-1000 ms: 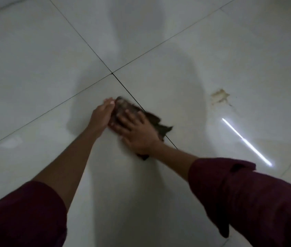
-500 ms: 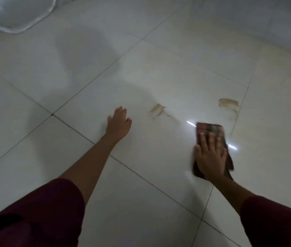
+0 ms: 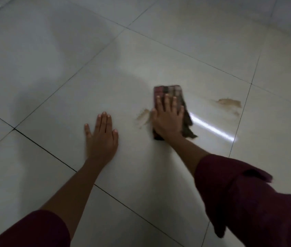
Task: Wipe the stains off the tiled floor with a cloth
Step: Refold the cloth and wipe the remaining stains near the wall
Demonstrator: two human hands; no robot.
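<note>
My right hand (image 3: 167,120) lies flat on a dark checked cloth (image 3: 169,91), pressing it onto the pale tiled floor (image 3: 141,68). A brown smear (image 3: 143,117) shows just left of that hand, partly under the cloth's edge. A second brown stain (image 3: 230,103) lies further right, near a grout line. My left hand (image 3: 102,138) rests palm-down on the same tile, fingers spread, holding nothing, about a hand's width left of the smear.
Dark grout lines (image 3: 43,148) cross the glossy floor. A bright strip of reflected light (image 3: 212,130) runs right of the cloth. My dark red sleeves (image 3: 256,202) fill the lower corners.
My right hand has slid the cloth leftward from beside the light streak onto the near stain, which now looks smeared. My left hand stays planted on the tile.
</note>
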